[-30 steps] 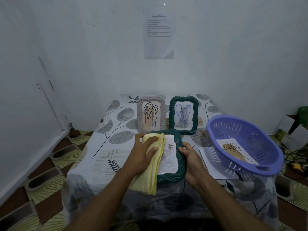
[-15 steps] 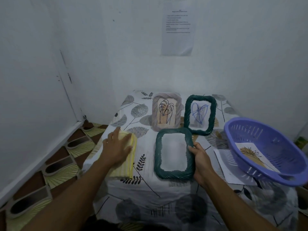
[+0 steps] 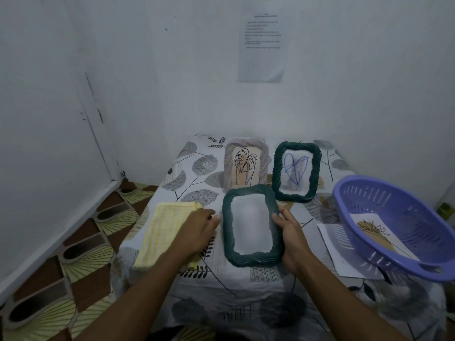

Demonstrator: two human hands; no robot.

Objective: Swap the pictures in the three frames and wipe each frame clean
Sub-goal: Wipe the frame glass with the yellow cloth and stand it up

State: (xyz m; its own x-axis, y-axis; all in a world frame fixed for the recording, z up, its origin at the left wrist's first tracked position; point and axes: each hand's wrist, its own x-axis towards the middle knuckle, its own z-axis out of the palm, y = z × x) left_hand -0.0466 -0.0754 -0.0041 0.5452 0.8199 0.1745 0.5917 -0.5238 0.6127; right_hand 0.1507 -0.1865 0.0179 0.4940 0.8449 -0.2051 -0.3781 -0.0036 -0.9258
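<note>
Surface (image 3: 246,286) with a leaf-print cover fills the middle of my view, set into a white corner, patterned floor (image 3: 81,254) on my left. Purple basket (image 3: 403,207) sits at the right edge, tipped toward me, resting on a loose white sheet (image 3: 337,249). Yellow cloth (image 3: 165,230) lies flat at the left side of the surface.

Near green frame (image 3: 251,226) is front and centre, between cloth and basket, long side running away from me. Its pane reads blank white and blurred. I can't tell if its lower edge touches the surface. Behind it, upright: grey frame (image 3: 245,166) with a black leaf drawing, and just right of that the far green frame (image 3: 296,172) with a blue scribble.

Right grip (image 3: 291,239) pinches the near green frame on its right border, thumb on the front, fingers wrapped behind. So the frame sits to the left of that grip, held at one edge only.

Left grip (image 3: 199,230) is over the right edge of the cloth, fingers loose and spread toward the frame's left border, just short of it, motion-blurred. Contact with the cloth unclear.

Picture (image 3: 374,232) with a tan plant drawing lies inside the basket.
</note>
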